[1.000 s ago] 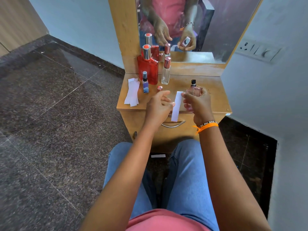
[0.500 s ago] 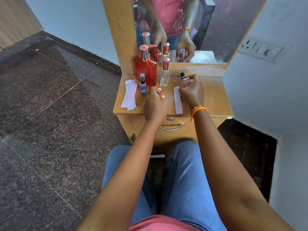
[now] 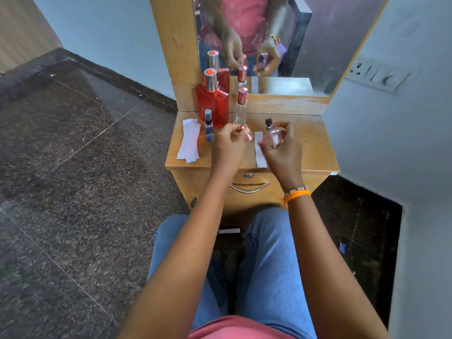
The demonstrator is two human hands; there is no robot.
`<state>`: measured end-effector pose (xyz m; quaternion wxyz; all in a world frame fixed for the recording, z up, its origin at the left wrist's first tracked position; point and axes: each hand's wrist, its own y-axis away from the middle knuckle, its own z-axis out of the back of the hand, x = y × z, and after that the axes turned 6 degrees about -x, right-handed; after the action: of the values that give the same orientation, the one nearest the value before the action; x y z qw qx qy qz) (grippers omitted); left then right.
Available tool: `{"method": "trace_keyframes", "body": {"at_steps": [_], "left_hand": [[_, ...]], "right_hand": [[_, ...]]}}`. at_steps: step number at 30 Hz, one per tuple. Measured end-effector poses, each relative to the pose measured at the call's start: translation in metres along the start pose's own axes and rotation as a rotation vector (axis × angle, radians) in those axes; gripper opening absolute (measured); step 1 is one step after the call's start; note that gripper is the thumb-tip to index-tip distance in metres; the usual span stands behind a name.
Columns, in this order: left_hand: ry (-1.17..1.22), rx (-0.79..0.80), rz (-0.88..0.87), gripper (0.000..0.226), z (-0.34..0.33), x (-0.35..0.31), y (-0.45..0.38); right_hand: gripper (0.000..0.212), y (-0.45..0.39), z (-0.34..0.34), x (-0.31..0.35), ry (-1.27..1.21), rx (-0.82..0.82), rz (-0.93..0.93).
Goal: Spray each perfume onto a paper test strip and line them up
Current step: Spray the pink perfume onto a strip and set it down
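Note:
My right hand [image 3: 283, 152] grips a small pink perfume bottle [image 3: 274, 135] with a bare black nozzle, held just above the wooden dresser top [image 3: 308, 148]. My left hand [image 3: 230, 145] pinches the bottle's pink metallic cap [image 3: 246, 133] a short way left of the bottle. One white test strip [image 3: 259, 149] lies flat on the dresser between my hands, partly under my right hand. A stack of unused strips [image 3: 188, 142] lies at the left edge. Behind stand a large red bottle [image 3: 213, 104], a tall clear bottle with a pink cap [image 3: 241, 107] and a small blue vial [image 3: 208, 127].
A mirror [image 3: 281, 40] rises behind the dresser and reflects my hands and the bottles. A drawer with a metal handle [image 3: 249, 188] is below the top. A loose strip [image 3: 229, 231] lies on the dark floor between my knees. A wall with a switch plate [image 3: 376, 75] stands close on the right.
The test strip went from my hands onto the dresser top. My left hand picked up the pink cap and brought it toward the bottle, which my right hand drew back toward me.

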<state>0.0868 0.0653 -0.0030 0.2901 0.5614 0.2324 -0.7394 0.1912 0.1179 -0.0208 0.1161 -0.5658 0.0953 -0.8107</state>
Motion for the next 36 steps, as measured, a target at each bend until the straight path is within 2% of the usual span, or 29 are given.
{"method": "trace_keyframes", "body": {"at_steps": [3, 11, 15, 19, 21, 24, 27, 30, 32, 36], "left_hand": [[0.144, 0.035, 0.038, 0.019, 0.001, -0.008, 0.0], [0.261, 0.039, 0.062, 0.017, 0.011, -0.017, 0.008], [0.22, 0.142, 0.056, 0.013, 0.012, -0.017, 0.017], [0.198, 0.224, 0.025, 0.01, 0.018, -0.02, 0.024], [0.141, 0.271, 0.019, 0.014, 0.024, -0.022, 0.025], [0.16, 0.33, 0.165, 0.026, 0.029, -0.018, 0.029], [0.171, 0.535, 0.304, 0.026, 0.033, -0.011, 0.036], [0.302, 0.736, 0.336, 0.03, 0.034, -0.008, 0.041], [0.321, 0.721, 0.3, 0.037, 0.031, -0.007, 0.041], [0.293, 0.588, 0.248, 0.031, 0.026, -0.002, 0.041]], "right_hand": [[0.042, 0.023, 0.004, 0.005, -0.068, 0.12, 0.051], [0.046, 0.033, 0.011, 0.012, -0.085, 0.161, 0.073], [0.052, 0.038, 0.01, 0.015, -0.107, 0.179, 0.065], [0.068, 0.041, 0.014, 0.019, -0.155, 0.237, 0.114], [0.064, 0.042, 0.016, 0.02, -0.211, 0.286, 0.119], [0.057, 0.039, 0.018, 0.023, -0.245, 0.274, 0.11], [0.04, 0.037, 0.02, 0.029, -0.364, 0.229, 0.053], [0.014, 0.037, 0.021, 0.035, -0.527, 0.174, -0.039], [0.018, 0.035, 0.023, 0.037, -0.542, 0.141, -0.062], [0.02, 0.027, 0.027, 0.035, -0.526, 0.133, -0.093]]}}
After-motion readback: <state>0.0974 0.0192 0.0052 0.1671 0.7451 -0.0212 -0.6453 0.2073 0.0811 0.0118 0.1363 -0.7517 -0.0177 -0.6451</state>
